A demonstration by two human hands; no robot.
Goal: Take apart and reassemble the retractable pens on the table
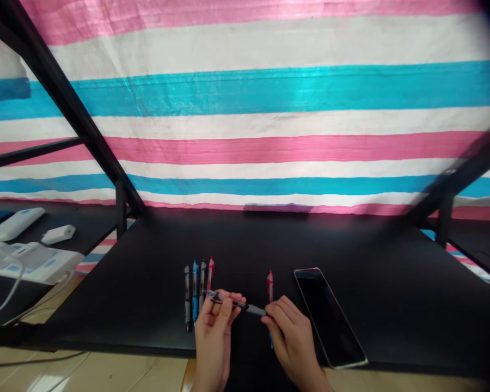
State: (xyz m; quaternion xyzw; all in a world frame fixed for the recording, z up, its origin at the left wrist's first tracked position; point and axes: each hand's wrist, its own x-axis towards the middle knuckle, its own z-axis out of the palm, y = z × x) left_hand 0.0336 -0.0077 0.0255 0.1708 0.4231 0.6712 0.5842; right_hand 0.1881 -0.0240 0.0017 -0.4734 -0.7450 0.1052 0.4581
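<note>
A grey and black pen (253,309) is held above the table near its front edge. Its clear clip end lies between the fingers of my left hand (217,326), and my right hand (289,332) pinches its other end. Left of my left hand several pens stand in a row: a black one (187,294), a blue one (195,288), a grey one (203,275) and a red one (210,272), partly hidden by the hand. Beyond my right hand lies another red pen (270,286), its lower part covered by the fingers.
A phone (330,316) lies at a slant right of my right hand on the black table (147,283). Black frame bars (65,92) rise at both sides before a striped sheet (269,87). At far left are a white power strip (36,261), a plug (59,234) and cables.
</note>
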